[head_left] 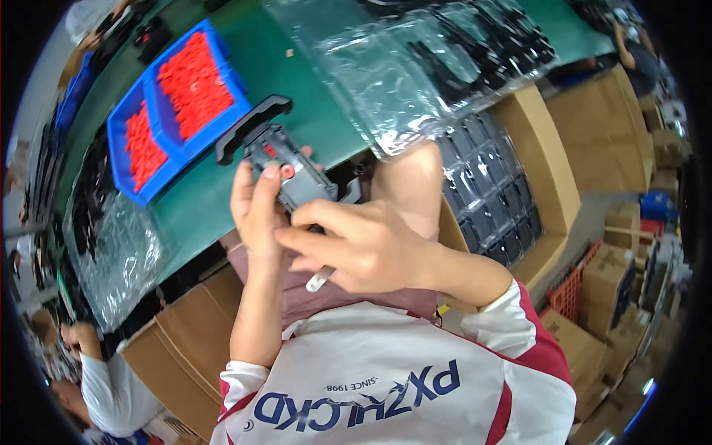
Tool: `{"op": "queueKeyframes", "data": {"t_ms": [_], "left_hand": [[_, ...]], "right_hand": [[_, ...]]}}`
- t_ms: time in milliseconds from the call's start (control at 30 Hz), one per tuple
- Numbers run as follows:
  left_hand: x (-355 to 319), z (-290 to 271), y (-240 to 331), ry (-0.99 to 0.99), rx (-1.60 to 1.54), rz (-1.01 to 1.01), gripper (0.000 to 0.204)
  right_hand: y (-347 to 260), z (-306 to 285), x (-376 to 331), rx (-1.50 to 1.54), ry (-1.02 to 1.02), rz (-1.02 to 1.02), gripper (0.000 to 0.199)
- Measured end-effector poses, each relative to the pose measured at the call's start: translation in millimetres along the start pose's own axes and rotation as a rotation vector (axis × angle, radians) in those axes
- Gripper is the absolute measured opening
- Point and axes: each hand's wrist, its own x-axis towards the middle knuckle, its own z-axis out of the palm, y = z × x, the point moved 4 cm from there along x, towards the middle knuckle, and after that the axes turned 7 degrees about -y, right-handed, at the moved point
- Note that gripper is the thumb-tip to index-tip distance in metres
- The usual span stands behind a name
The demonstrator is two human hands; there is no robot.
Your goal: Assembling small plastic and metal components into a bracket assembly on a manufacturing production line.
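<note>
My left hand (256,211) grips a black plastic part (276,152) with a curved handle-like end and small red inserts on its face; the thumb presses near a red insert. My right hand (356,245) closes on the same part's lower end from the right, and a thin metal tool tip (320,279) sticks out below the fingers. Both hands are raised above my lap, near the edge of the green table (289,81).
A blue two-compartment bin (174,141) of small red pieces stands on the table at left. A clear plastic bag (415,67) of black parts lies at top right. A cardboard box (552,170) holds rows of black parts at right. Another person's sleeve (104,386) shows at lower left.
</note>
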Motion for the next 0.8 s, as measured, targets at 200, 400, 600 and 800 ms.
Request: {"op": "queueKeyframes", "data": {"t_ms": [200,400,600,800], "left_hand": [[14.3,-11.0,-7.9,-0.089,0.046,-0.012,0.031],[27.3,-15.9,1.7,-0.023,0.083,0.028,0.033],[31.2,-16.5,2.5,-0.056,0.122,0.001,0.036],[33.1,-22.2,1.0,-0.109,0.175,-0.063,0.038]], "right_hand": [[19.6,-35.0,-51.1,0.060,0.272,0.109,0.020],[116.5,-65.5,-162.7,-0.207,0.514,0.673,0.020],[234.1,-73.7,-355.4,-0.322,0.603,1.284,0.019],[306.3,-137.7,-461.0,-0.537,0.515,1.553,0.036]]}}
